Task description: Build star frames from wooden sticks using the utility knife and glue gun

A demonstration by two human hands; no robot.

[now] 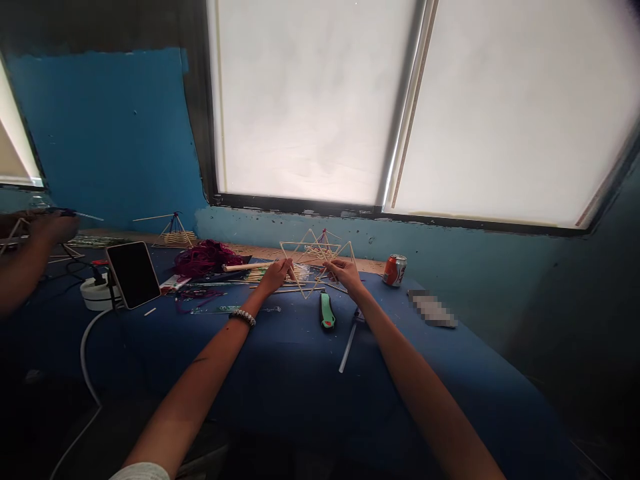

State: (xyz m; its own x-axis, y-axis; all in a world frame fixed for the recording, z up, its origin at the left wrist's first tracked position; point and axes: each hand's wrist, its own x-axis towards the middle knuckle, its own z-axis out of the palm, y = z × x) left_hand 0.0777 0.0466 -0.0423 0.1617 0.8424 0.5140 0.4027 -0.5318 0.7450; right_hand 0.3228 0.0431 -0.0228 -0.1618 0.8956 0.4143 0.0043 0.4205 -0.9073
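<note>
A star-shaped frame of thin wooden sticks (306, 297) is held up over the table between both hands. My left hand (277, 275) pinches its left side, and my right hand (344, 273) grips the right side with fingers closed. Below the frame lies a green and black utility knife (327, 311). By my right wrist, a translucent glue stick (347, 348) juts from a dark tool, mostly hidden under the forearm. Behind the hands are loose wooden sticks (257, 275) and a small stick structure (320, 250), partly covered by the frame.
Purple yarn (210, 259) is heaped at back left, near another stick structure (177, 233). A dark-screened device (133, 273) leans by a white power strip (95, 295) with cables. At right are a soda can (395, 270) and a blurred flat object (434, 310). Another person's hand (55, 229) works far left.
</note>
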